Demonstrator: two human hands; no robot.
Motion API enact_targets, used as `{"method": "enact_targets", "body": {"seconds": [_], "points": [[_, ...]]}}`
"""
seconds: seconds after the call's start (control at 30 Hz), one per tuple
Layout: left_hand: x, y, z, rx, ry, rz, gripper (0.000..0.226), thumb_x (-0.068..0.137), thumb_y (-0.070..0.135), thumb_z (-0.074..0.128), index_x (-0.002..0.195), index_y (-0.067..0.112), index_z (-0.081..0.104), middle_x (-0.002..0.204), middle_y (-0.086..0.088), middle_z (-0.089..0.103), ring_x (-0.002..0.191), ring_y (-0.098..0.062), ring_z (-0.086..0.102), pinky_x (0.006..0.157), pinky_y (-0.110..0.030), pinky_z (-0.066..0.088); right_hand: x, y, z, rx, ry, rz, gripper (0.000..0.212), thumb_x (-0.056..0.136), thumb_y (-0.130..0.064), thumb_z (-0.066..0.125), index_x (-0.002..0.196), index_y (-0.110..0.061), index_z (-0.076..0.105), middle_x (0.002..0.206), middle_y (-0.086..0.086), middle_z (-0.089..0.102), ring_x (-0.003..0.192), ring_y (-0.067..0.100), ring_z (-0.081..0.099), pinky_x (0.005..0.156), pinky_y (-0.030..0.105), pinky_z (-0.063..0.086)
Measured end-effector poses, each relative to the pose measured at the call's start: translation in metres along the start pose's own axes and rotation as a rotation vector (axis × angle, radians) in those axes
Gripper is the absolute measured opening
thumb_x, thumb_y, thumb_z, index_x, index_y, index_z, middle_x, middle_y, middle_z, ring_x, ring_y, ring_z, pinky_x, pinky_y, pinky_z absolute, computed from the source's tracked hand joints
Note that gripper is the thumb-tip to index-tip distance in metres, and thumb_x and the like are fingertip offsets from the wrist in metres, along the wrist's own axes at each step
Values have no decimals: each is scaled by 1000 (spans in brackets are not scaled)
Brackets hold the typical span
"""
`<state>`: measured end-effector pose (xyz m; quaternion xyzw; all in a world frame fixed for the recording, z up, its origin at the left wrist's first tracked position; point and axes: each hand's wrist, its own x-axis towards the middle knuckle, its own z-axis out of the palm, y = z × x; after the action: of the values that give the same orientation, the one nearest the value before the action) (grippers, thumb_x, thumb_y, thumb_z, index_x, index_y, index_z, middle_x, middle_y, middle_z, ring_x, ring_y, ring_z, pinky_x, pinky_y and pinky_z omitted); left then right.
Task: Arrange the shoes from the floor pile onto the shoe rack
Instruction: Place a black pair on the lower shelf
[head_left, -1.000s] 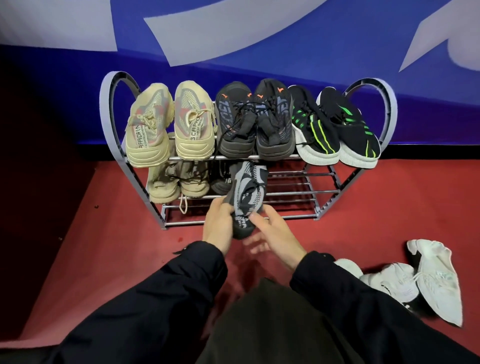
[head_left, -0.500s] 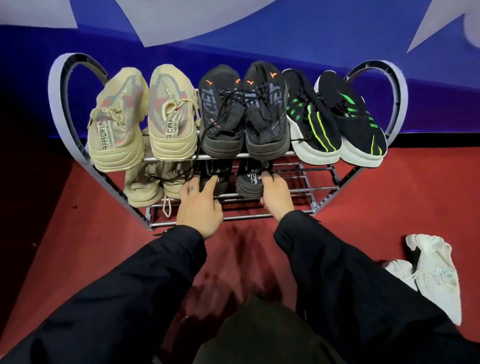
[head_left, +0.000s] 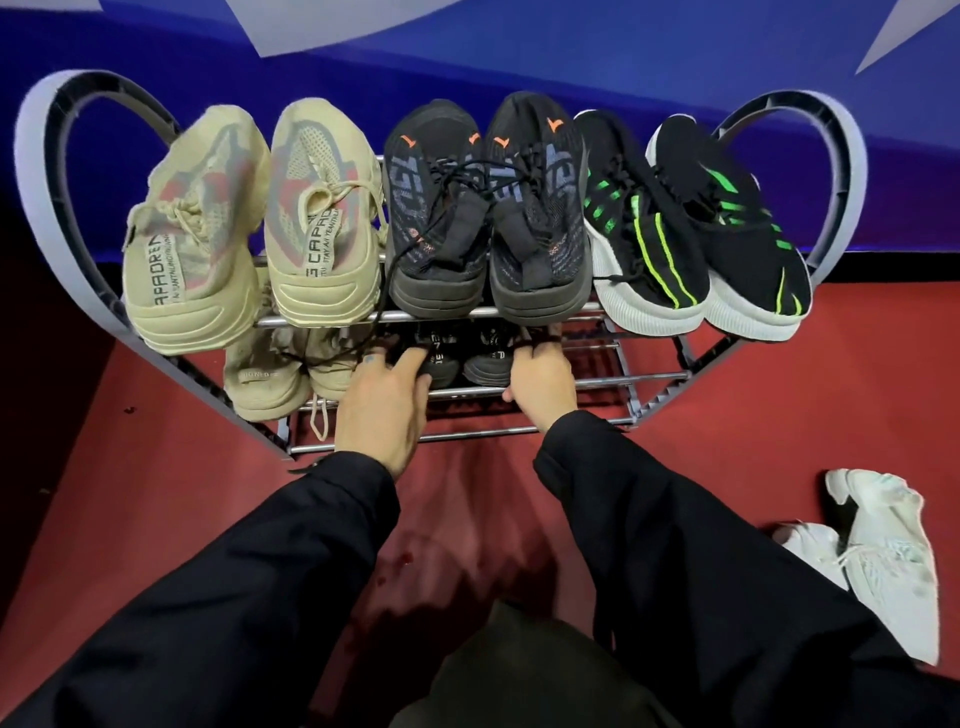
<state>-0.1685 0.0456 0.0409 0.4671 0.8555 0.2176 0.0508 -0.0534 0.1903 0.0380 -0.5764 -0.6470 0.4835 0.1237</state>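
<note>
- Rack (head_left: 841, 171) standing on red floor (head_left: 753, 410) against a blue wall (head_left: 519, 47), upper shelf filled with three pairs: beige shoes (head_left: 249, 228) at left, black shoes with orange marks (head_left: 488, 218) in the middle, black shoes with green stripes (head_left: 691, 234) at right.
- Sitting on the lower shelf: a second beige pair (head_left: 270, 379) at left, a dark pair (head_left: 462, 358) just beside it, heels facing outward.
- Left hand (head_left: 384, 410) reaching under the upper shelf, fingers spread and touching the heel of the left dark shoe; not closing around it.
- Right hand (head_left: 540, 384) resting at the heel of the right dark shoe, fingers curling over it, fingertips hidden under the shelf edge, so firmness of grasp impossible to tell.
- Lying on the floor at lower right, well apart from the rack: white shoes (head_left: 883, 556).
- Covering both arms: black sleeves (head_left: 701, 561).
</note>
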Motion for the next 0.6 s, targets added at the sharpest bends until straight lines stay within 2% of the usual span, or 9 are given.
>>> {"method": "enact_targets", "body": {"seconds": [0.03,0.1,0.17,0.27,0.33,0.43,0.5,0.6], "points": [[1,1,2,-20,12,-16,30,94,18,59,123,10,59,101,-27,57,93,-46,57,78,-49,53,1,-2,0,-24,-10,-4,19,90,-23,42,85,-6,49,78,22,75,101,42,67,92,42,51],[-2,1,5,-28,13,-32,34,93,16,60,126,7,59,105,-28,56,97,-46,56,82,-48,50,1,-2,0,3,-34,13,22,89,-28,42,85,-8,51,70,18,75,74,35,72,80,38,57],[-7,0,8,-27,11,-25,39,92,15,60,130,6,56,111,-28,54,104,-46,54,88,-48,48,-2,-1,-1,56,-57,32,21,96,-32,43,92,-13,52,67,14,74,53,23,69,68,32,57],[-10,1,10,-39,9,-26,45,91,14,60,134,3,54,112,-29,53,108,-47,52,94,-49,45,-9,4,-3,105,-78,-13,18,96,-37,47,93,-20,51,77,14,75,61,25,74,77,43,62],[-13,4,8,-73,21,-37,48,90,14,61,136,3,52,117,-29,51,111,-47,51,98,-48,42,-13,9,-4,120,-70,-70,20,91,-44,53,93,-24,51,96,13,73,74,27,76,81,50,62],[-22,12,2,-133,78,-37,52,88,15,60,138,7,49,128,-23,47,116,-41,50,98,-44,44,-15,24,-6,88,18,-142,44,79,-56,52,111,-26,55,121,6,63,100,28,71,92,52,57],[-29,17,1,-153,86,-23,51,88,17,58,138,12,49,131,-16,47,115,-34,52,93,-42,47,-32,28,-14,101,41,-175,46,84,-46,49,124,-24,55,125,-1,60,103,24,69,92,45,56],[-41,32,0,-203,-5,-6,43,90,21,55,133,16,54,127,-6,53,105,-28,61,87,-39,50,-56,32,-28,169,-8,-194,23,96,-21,51,113,-21,65,100,-2,67,73,15,66,66,22,51]]}}
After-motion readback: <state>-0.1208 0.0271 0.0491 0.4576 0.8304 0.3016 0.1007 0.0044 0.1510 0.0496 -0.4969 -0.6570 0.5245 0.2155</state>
